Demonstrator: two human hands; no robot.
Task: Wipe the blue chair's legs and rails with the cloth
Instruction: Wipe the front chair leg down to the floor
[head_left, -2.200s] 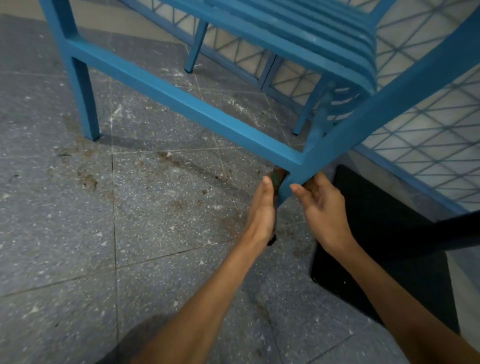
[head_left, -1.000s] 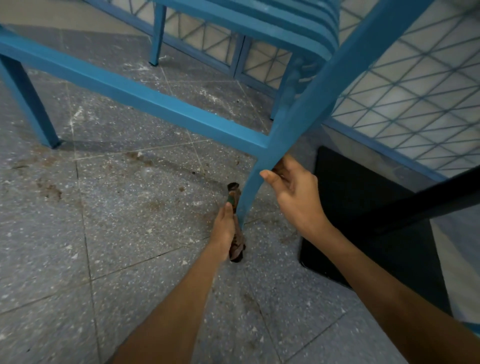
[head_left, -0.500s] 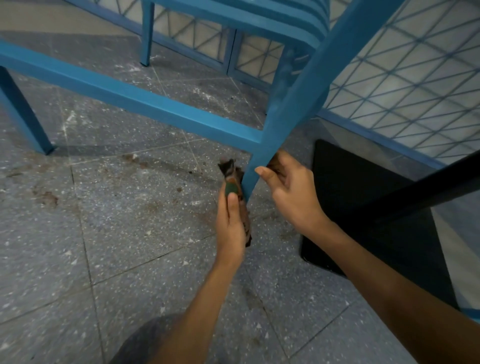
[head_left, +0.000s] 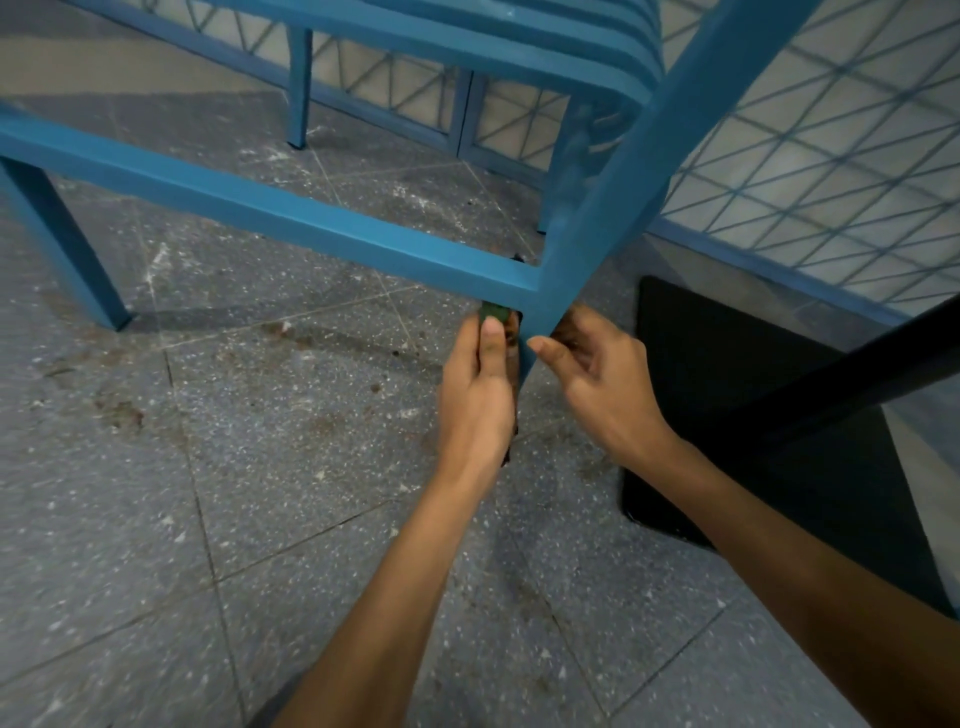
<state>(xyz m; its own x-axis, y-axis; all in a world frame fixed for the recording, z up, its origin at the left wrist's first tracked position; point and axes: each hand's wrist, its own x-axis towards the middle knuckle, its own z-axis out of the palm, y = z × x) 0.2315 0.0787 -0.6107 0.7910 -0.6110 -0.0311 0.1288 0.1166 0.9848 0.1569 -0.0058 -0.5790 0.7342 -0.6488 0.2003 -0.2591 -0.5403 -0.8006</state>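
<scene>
The blue chair stands over me with a long lower rail (head_left: 291, 218) running from the left into the near leg (head_left: 613, 208). My left hand (head_left: 480, 395) grips a dark green-brown cloth (head_left: 494, 314) against the left side of that leg, just under the rail joint. My right hand (head_left: 597, 384) has its fingers curled round the right side of the same leg, thumb pointing left. Most of the cloth is hidden behind my left hand and the leg.
Speckled grey floor tiles (head_left: 260, 441) carry brown stains. A black mat (head_left: 727, 415) lies to the right beside a dark bar (head_left: 857, 374). A blue lattice fence (head_left: 810, 171) runs behind. Other chair legs stand at the left (head_left: 62, 244) and back (head_left: 298, 88).
My left hand has slid the cloth up the leg from near the floor to just below the rail joint. My right hand stays on the leg. The view has shifted slightly.
</scene>
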